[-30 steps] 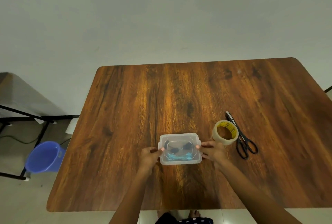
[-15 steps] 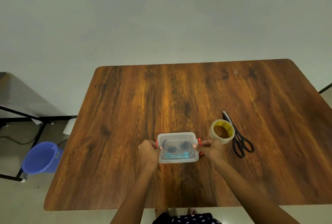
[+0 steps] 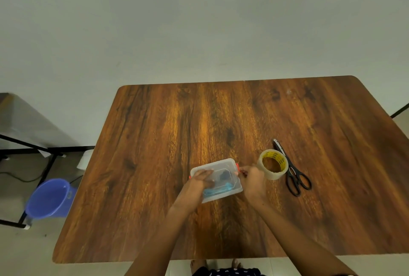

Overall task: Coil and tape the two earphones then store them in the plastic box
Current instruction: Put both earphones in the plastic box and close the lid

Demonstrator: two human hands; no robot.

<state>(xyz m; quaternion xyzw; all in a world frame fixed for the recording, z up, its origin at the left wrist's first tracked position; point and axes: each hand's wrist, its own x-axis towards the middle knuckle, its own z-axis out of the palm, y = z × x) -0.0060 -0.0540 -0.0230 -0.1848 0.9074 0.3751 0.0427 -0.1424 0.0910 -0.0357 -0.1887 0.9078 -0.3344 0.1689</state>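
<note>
Both forearms reach in from the bottom edge, bare, angled toward each other. Left hand (image 3: 200,181) lies palm down, fingers fairly straight and pointing right, pressed flat on the lid of the plastic box (image 3: 223,170). Right hand (image 3: 252,181) is at the box's right end, back of hand up, fingers curled, fingertips pinching at the red clip there. Exact finger contact is blurred. Wrists are roughly level and well apart.
</note>
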